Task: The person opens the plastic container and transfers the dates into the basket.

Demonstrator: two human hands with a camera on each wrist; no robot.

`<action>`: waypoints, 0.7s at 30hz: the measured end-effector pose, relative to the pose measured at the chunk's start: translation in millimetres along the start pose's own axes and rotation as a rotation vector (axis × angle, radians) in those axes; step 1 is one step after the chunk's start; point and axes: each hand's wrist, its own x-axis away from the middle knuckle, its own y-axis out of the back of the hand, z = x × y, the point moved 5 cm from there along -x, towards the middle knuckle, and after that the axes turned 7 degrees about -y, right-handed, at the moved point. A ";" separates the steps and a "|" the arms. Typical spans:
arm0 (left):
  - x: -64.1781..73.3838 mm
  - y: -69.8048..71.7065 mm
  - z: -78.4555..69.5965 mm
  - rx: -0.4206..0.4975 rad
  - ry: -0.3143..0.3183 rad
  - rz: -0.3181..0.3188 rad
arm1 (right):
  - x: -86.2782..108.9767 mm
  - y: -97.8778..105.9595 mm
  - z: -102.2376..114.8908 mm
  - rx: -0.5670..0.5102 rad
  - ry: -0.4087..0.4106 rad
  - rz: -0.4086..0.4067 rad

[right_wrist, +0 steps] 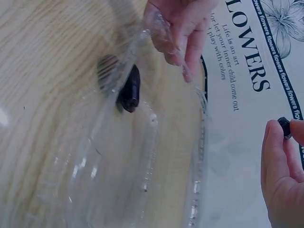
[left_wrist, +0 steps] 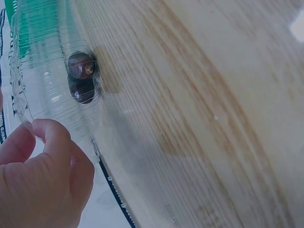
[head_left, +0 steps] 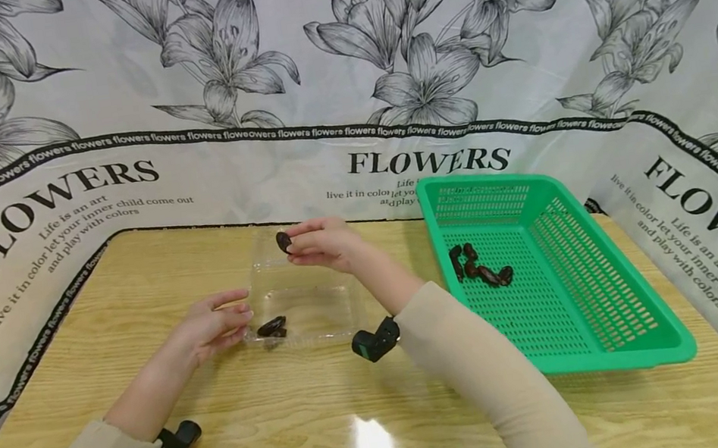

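A clear plastic box [head_left: 319,310] with a raised hinged lid stands on the table. Two dark brown dates [head_left: 272,326] lie together in its near left corner; in the left wrist view these dates [left_wrist: 81,78] show through the ribbed side wall. My left hand [head_left: 216,325] pinches the box's edge between thumb and finger, on the left side. Above the far part of the box is my right hand [head_left: 324,246], holding another date [head_left: 283,242] by the fingertips. In the right wrist view this held date [right_wrist: 284,127] is partly hidden by the thumb.
On the right is a green plastic basket [head_left: 538,321] with slotted walls, and several dates [head_left: 490,277] lie along its left side. Behind the wooden table [head_left: 277,427] hangs a white flower-print cloth [head_left: 295,164]. Black cameras are strapped at both wrists.
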 end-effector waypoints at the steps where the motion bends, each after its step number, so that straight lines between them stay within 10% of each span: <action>1: 0.3 -0.1 0.1 0.002 0.001 0.001 | 2.2 1.5 2.4 -0.003 0.003 0.000; 21: -0.1 1.0 1.2 0.019 -0.005 0.006 | 40.9 33.9 31.5 -0.023 0.037 0.023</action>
